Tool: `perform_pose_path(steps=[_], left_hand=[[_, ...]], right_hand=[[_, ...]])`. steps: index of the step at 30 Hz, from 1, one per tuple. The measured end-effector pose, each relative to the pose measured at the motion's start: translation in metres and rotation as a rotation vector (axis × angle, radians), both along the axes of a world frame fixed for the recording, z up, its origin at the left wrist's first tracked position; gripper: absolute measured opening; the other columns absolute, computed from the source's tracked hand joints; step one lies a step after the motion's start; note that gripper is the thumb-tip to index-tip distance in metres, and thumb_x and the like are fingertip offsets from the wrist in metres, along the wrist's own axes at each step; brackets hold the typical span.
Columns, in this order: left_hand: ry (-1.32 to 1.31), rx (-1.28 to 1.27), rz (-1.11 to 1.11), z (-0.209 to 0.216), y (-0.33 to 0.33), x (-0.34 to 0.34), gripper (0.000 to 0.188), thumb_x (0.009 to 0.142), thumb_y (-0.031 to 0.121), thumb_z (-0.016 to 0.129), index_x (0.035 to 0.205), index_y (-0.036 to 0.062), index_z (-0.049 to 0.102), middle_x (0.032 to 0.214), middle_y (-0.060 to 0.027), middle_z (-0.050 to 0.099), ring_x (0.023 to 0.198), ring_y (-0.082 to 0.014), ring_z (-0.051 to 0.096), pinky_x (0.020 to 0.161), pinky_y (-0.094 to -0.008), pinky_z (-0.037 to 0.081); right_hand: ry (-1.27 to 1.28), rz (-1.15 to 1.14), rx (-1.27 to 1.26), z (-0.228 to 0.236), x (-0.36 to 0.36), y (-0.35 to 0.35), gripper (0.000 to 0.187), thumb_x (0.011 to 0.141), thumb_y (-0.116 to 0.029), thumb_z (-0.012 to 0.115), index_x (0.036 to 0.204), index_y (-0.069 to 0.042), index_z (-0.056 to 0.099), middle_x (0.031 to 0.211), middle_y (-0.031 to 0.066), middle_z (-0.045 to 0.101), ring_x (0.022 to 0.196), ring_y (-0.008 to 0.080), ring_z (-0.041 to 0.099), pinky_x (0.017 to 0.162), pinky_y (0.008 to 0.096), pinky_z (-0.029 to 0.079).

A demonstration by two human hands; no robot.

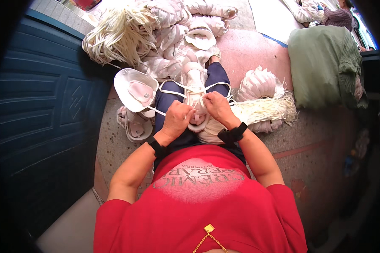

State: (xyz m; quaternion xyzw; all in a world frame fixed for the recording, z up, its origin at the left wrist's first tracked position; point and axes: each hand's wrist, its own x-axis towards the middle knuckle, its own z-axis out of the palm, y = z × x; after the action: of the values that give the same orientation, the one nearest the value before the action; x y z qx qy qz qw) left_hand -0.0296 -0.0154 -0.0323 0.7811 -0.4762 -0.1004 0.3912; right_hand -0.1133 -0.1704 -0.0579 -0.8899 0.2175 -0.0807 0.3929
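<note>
A white and pale pink sneaker (pixel 194 78) lies lengthwise between my thighs, its heel opening toward me. White shoelace (pixel 172 92) runs through its eyelets and loops out to both sides. My left hand (pixel 177 119) is closed at the left of the shoe's opening, its fingertips pinched on the lace. Across from it, my right hand (pixel 218 109) pinches the lace at the right row of eyelets. What exactly lies between the fingertips is partly hidden. Beside my left knee sits a white shoe piece with a pink patch (pixel 140 91).
Bundled pink-and-white shoe uppers (pixel 169 38) and a hank of cream laces (pixel 118 36) are heaped ahead. More laces (pixel 270 110) lie by my right leg. A green cloth-covered bulk (pixel 325 65) stands right, a blue panelled door (pixel 46 109) left. Another person (pixel 340 17) is at far right.
</note>
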Motion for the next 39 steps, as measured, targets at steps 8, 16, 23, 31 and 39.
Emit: perform_pose_path(steps=[8,16,23,31,39], left_hand=[[-0.062,-0.006,-0.018,0.003,-0.006,-0.006,0.007,0.07,0.006,0.062,0.075,0.0035,0.059,0.068,-0.009,0.056,0.069,-0.0267,0.051,0.062,-0.0345,0.042],[-0.025,-0.003,-0.061,0.0,-0.005,-0.007,0.007,0.072,0.003,0.057,0.079,0.0022,0.057,0.07,-0.0106,0.055,0.071,-0.0278,0.051,0.063,-0.0354,0.043],[-0.125,-0.052,0.045,-0.006,0.002,0.015,0.012,0.073,-0.002,0.05,0.084,0.0001,0.056,0.075,-0.0135,0.056,0.073,-0.0294,0.052,0.065,-0.0363,0.043],[-0.152,0.042,-0.041,-0.02,-0.022,0.037,0.024,0.069,0.001,0.056,0.093,0.0016,0.057,0.079,-0.011,0.058,0.078,-0.0277,0.05,0.069,-0.0355,0.043],[-0.149,0.117,-0.235,-0.02,-0.03,0.043,0.035,0.067,-0.001,0.056,0.102,0.0004,0.051,0.077,-0.0137,0.057,0.077,-0.0299,0.051,0.069,-0.0368,0.043]], right_hand=[[0.033,0.137,0.039,-0.005,0.015,0.002,0.014,0.074,-0.012,0.052,0.078,-0.002,0.061,0.076,0.019,0.055,0.074,0.0343,0.054,0.067,0.0404,0.043],[-0.065,0.057,0.125,-0.006,0.012,0.011,0.022,0.073,-0.004,0.051,0.093,0.0,0.057,0.081,0.0203,0.057,0.079,0.0351,0.054,0.07,0.0407,0.043],[-0.173,0.247,0.054,-0.006,0.017,0.008,0.021,0.073,-0.007,0.053,0.093,-0.001,0.055,0.082,0.0198,0.057,0.082,0.0351,0.053,0.072,0.0405,0.043],[-0.228,0.197,0.052,-0.013,0.012,0.01,0.01,0.072,-0.006,0.055,0.081,-0.003,0.057,0.077,0.014,0.056,0.077,0.031,0.053,0.069,0.037,0.043],[-0.284,0.3,0.114,-0.012,0.012,0.004,0.011,0.07,-0.002,0.051,0.079,-0.002,0.057,0.079,0.0158,0.055,0.079,0.0333,0.052,0.07,0.0388,0.043]])
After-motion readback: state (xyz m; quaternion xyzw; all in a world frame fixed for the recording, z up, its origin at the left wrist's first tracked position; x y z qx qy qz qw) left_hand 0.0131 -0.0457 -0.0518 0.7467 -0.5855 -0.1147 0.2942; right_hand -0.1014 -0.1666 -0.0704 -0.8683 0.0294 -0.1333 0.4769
